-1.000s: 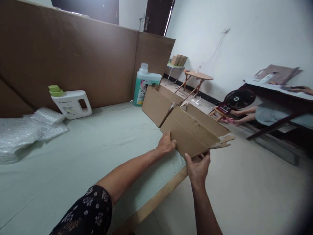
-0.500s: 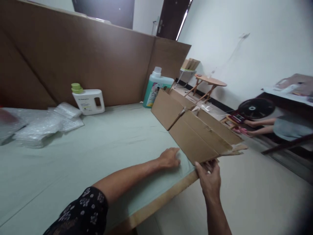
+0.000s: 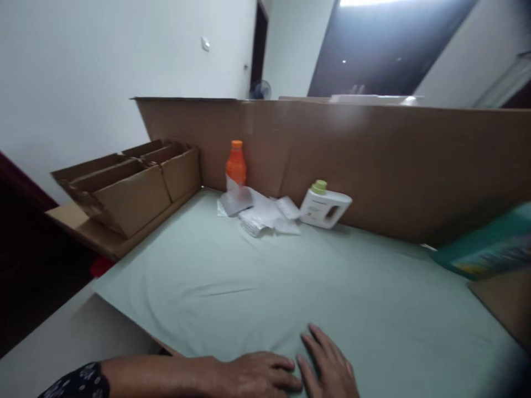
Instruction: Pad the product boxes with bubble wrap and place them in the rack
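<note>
Near the bottom of the view, my left hand (image 3: pixel 259 377) lies on the pale green cloth (image 3: pixel 257 301) covering the table, fingers stretched to the right. Just beside it my right hand (image 3: pixel 329 367) rests with its fingers apart and pointing forward. Neither hand holds anything. Farther back stands a white jug with a green cap (image 3: pixel 317 209). To its left lie clear plastic bubble-wrap sheets (image 3: pixel 263 213), in front of an orange bottle (image 3: pixel 236 165). A teal bottle (image 3: pixel 493 246) is at the right edge, blurred and partly cut off.
A tall cardboard panel (image 3: pixel 381 155) runs along the back of the table. Open cardboard boxes (image 3: pixel 135 199) line the left edge, and another cardboard piece (image 3: pixel 504 301) sits at the right. The table's front edge passes below my left forearm.
The view has swung left, bringing the orange bottle and left boxes into sight. My right hand has let go of the right-hand cardboard and now lies beside my left hand on the cloth.
</note>
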### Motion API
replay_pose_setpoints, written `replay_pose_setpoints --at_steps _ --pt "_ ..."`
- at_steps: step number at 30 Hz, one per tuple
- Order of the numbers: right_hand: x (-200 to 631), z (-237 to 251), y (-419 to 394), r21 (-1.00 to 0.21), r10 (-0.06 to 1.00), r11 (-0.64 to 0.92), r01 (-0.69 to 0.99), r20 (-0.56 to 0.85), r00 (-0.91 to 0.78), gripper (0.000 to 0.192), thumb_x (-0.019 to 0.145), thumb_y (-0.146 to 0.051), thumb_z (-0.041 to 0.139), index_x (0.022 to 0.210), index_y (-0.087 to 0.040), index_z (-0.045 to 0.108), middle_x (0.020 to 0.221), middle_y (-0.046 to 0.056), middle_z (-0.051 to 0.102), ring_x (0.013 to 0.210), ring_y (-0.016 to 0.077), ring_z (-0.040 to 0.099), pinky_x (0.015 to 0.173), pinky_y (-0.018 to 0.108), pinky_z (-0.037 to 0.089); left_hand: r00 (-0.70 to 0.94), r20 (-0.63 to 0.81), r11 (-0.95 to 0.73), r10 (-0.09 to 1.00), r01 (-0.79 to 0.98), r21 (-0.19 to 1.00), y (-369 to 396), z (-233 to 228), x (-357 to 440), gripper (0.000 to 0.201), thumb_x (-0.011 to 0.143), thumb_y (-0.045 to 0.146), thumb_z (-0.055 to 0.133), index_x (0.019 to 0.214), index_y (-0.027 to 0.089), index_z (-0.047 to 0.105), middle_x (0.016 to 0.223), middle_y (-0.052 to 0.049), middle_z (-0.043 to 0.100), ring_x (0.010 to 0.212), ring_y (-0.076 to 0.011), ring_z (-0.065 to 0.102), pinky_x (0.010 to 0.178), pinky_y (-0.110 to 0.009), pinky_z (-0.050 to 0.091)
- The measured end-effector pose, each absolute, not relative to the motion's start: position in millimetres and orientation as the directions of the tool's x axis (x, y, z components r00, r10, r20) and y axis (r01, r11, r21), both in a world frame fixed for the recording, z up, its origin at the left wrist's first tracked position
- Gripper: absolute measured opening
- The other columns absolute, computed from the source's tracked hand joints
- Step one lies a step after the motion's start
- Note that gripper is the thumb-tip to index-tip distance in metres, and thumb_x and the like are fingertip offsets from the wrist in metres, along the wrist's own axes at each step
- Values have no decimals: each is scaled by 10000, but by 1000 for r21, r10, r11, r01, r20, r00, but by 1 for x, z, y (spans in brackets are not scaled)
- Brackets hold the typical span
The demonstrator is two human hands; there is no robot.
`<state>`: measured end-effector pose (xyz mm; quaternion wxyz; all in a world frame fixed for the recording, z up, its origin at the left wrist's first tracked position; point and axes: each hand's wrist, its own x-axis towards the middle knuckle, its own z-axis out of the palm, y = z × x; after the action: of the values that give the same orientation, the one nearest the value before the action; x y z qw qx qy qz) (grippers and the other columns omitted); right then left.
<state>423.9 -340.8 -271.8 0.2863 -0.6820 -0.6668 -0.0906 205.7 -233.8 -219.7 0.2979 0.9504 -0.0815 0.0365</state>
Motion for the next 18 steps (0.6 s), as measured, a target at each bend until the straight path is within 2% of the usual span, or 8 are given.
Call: replay_pose_setpoints --at_steps 2,4,6,7,10,12,15,18 --pt "385 -268 -299 -219 851 204 954 522 -62 307 904 -311 549 1161 -249 704 1278 120 704 1103 327 700 812 483 615 988 153 -802 13 -81 592 -198 -213 170 259 934 298 560 1134 213 701 1276 -87 700 1266 -233 600 1129 -322 420" --pt "353 -262 -269 -204 837 323 924 518 -179 323 907 -276 557 1205 -247 678 1321 114 682 1150 312 682 867 470 607 901 248 -814 356 168 555 -149 -192 130 270 894 273 562 1121 236 703 1252 -102 709 1230 -262 620 1095 -404 452" --pt "329 -257 -249 -208 825 396 894 508 -247 339 910 -261 566 1237 -244 655 1348 117 665 1181 306 666 891 464 599 592 438 -735 677 504 454 -97 -158 83 303 893 253 517 1134 219 698 1335 -152 652 1317 -316 546 1108 -516 414" --pt "320 -255 -242 -217 826 412 885 500 -262 344 910 -256 572 1245 -244 648 1355 120 660 1188 306 662 894 463 598 411 545 -659 730 635 403 -72 -137 59 307 890 276 528 1141 207 693 1357 -170 629 1360 -338 497 1127 -553 376" --pt "307 -250 -231 -264 848 391 882 475 -234 336 912 -248 581 1241 -263 651 1356 112 658 1186 306 661 889 464 592 80 744 -420 663 863 281 -19 -78 -12 460 858 375 581 1258 151 622 1455 -181 531 1452 -375 349 1179 -580 263" --pt "302 -246 -229 -301 868 358 884 456 -196 322 916 -244 575 1225 -265 662 1356 107 657 1194 307 653 904 473 580 -24 750 -242 661 939 243 0 -52 -48 503 877 427 535 1279 131 584 1426 -148 546 1439 -394 344 1161 -614 249" --pt "297 -238 -231 -347 904 306 887 397 -157 294 914 -224 568 1185 -245 677 1354 113 657 1215 305 635 939 487 560 -45 611 -47 790 990 133 16 -42 -80 453 911 498 416 1091 147 637 1066 -56 669 1236 -351 548 1044 -644 361" --pt "292 -229 -232 -387 936 257 885 327 -128 281 895 -198 573 1153 -217 682 1344 129 659 1220 305 624 964 502 542 24 596 -99 802 991 93 18 -51 -92 456 887 533 341 812 179 618 780 -22 587 1050 -331 632 990 -641 410"
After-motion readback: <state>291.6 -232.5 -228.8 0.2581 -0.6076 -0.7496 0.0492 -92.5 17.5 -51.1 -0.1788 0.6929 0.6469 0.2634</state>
